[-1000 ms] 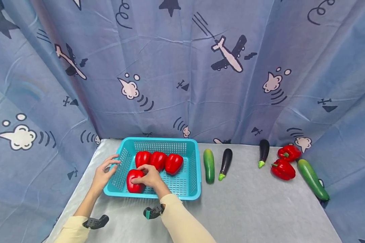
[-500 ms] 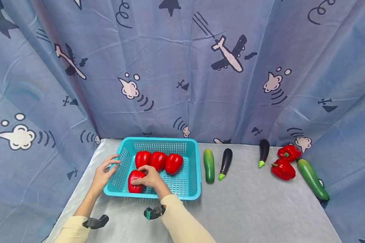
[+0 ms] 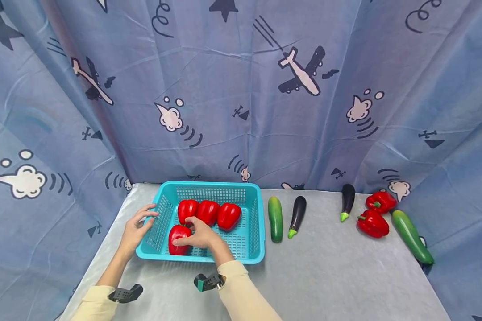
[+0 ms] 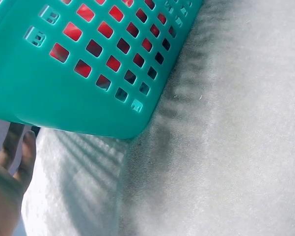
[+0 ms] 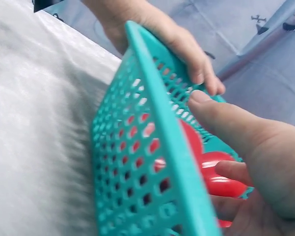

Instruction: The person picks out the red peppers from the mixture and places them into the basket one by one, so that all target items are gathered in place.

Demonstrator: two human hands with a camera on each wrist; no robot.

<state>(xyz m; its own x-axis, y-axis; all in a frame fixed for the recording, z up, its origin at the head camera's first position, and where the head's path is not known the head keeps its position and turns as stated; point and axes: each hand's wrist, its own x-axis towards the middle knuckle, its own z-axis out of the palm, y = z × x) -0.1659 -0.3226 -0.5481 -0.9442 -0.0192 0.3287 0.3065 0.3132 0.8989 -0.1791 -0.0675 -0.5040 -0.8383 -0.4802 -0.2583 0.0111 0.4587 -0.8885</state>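
Note:
A turquoise plastic basket (image 3: 260,214) holds several red bell peppers. Three of them stand in a row toward the back, the middle pepper (image 3: 208,212) among them. Nearer the front left lies another bell pepper (image 3: 176,244), partly covered by my right hand (image 3: 202,235). The right thumb and fingers are spread apart around it, the thumb in front of the pepper in the head view. In the right wrist view the right thumb (image 5: 230,123) is stretched out. My left hand (image 3: 135,229) rests at the basket's left rim, its fingers loosely extended over the edge.
Right of the basket lie a cucumber (image 3: 275,219) and an eggplant (image 3: 297,216). Farther right are a second eggplant (image 3: 347,201), two bell peppers (image 3: 373,224) and another cucumber (image 3: 413,237). A blue patterned curtain (image 3: 249,89) stands behind the grey-white tabletop (image 3: 321,276).
My right hand has loosened from the front-left bell pepper, its fingers opening and the wrist shifting slightly right. Earlier the pepper was nudged a little right. The left hand has stayed put.

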